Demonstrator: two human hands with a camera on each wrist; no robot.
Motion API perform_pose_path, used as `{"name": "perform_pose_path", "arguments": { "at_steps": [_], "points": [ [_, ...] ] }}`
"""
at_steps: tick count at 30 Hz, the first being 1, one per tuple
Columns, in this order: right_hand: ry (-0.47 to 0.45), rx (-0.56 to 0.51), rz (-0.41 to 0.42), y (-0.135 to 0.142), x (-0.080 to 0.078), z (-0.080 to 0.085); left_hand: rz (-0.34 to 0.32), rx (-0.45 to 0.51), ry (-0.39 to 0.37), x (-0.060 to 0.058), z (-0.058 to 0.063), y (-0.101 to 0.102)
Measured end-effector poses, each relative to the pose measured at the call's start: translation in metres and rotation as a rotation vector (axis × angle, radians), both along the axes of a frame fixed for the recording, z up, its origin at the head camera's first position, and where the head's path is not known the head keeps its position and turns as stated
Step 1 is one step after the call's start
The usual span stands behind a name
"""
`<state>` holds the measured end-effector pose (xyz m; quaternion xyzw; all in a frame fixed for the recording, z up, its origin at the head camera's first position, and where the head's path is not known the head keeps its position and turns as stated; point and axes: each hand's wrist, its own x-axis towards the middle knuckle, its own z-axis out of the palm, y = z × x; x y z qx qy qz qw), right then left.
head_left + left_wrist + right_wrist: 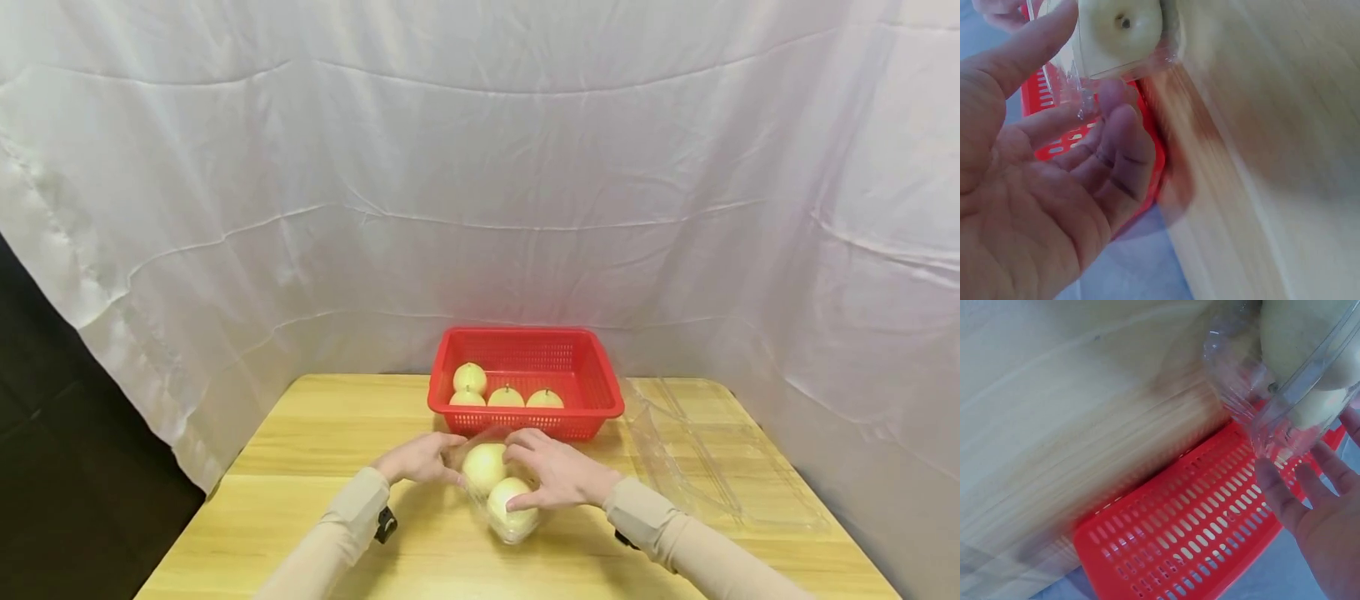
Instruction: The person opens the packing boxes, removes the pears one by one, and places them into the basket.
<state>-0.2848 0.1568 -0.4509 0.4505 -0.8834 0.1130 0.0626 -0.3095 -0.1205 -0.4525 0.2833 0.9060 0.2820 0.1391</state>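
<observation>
A clear plastic box (512, 537) holding two round pale-yellow pears, one farther back (483, 465) and one nearer (512, 510), stands tilted just in front of the red basket. My left hand (422, 458) grips the box's left side; in the left wrist view its thumb lies along the box and its fingertips meet a corner. From the right, my right hand (562, 473) holds the box, fingers on the far part and thumb over the nearer pear. The right wrist view shows the fingertips at the clear box wall (1235, 369). Whether the lid is closed, I cannot tell.
Behind the hands stands the red perforated basket (528, 412) with several pears (469, 377) along its left and front. More clear plastic boxes (705, 454) lie on the wooden table (345, 425) at the right. A pale curtain (480, 208) hangs behind and beside the table.
</observation>
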Motion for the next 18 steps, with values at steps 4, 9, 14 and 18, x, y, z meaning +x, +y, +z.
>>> {"name": "perform_pose_path", "arguments": {
  "at_steps": [4,9,14,18],
  "points": [
    [-0.031,0.016,0.005,-0.003,0.002,0.002,0.029,0.078,-0.062,-0.005,-0.006,0.005],
    [-0.063,0.066,-0.015,-0.005,0.004,0.006,0.144,0.285,-0.192,-0.008,-0.012,0.014],
    [-0.116,0.156,-0.050,-0.008,0.011,0.010,0.254,0.491,-0.279,-0.007,-0.018,0.026],
    [-0.165,0.242,-0.095,-0.015,0.020,0.014,0.275,0.551,-0.308,-0.005,-0.022,0.037]
  ]
}}
